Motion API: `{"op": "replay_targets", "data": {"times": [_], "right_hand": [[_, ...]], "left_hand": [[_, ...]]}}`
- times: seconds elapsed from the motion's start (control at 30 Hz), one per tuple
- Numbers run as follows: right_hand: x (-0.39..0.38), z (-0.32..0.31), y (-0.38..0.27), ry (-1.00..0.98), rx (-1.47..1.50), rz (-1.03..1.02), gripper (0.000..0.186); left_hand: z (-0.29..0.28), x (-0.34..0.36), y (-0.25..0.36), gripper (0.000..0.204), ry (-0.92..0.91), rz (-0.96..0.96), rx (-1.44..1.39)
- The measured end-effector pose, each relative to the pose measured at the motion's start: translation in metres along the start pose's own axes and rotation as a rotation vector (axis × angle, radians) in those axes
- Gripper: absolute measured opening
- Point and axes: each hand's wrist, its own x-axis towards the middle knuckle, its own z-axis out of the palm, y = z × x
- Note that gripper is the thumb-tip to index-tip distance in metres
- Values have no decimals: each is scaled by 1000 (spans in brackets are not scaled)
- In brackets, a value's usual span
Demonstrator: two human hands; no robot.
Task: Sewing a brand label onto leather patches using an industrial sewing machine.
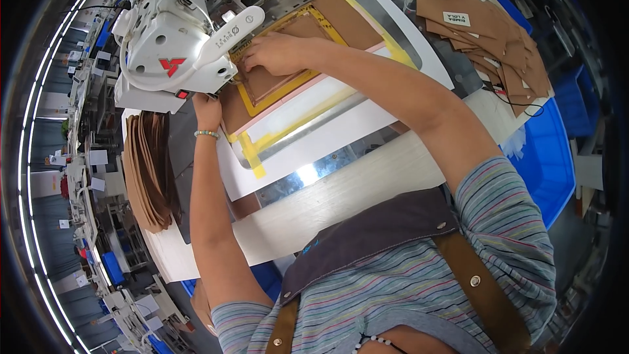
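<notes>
My right hand (278,52) reaches across from the right and rests at the left part of a yellow-edged frame (288,90). Its fingers are bent a little apart and touch the brown sheet (267,85) inside that frame, with nothing seen in them. Close by on the left, my left hand (208,110) is under the edge of a white sewing machine head (164,59). The machine hides its fingers, so what they touch cannot be seen. Yellow tape (252,155) and pink strips lie along the clear template plate (334,122) holding the brown material.
Brown panels (147,170) stand stacked at the left table edge. More brown pieces (485,39), one with a white label, are piled at the far right. A blue bin (547,164) sits beside the table on the right. White sheeting (419,46) lies beneath the plate.
</notes>
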Motion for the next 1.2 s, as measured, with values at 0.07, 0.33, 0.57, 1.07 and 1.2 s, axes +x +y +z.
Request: {"op": "replay_targets", "data": {"times": [0.07, 0.33, 0.57, 1.07, 1.2], "right_hand": [[5, -7, -9, 4, 28, -45, 43], [-7, -3, -11, 37, 81, -123, 39], [-17, -2, -17, 28, 140, -178, 38], [-146, -25, 25, 318, -266, 60, 31], [-141, -25, 16, 234, -377, 78, 33]], "left_hand": [[-21, -7, -9, 26, 8, 0, -22], [-36, -33, 38, 20, -111, 33, -1], [-42, -55, 71, 26, -206, 37, 41], [-22, -75, 128, 29, -325, 328, 271], [-6, -66, 135, 38, -382, 477, 408]]}}
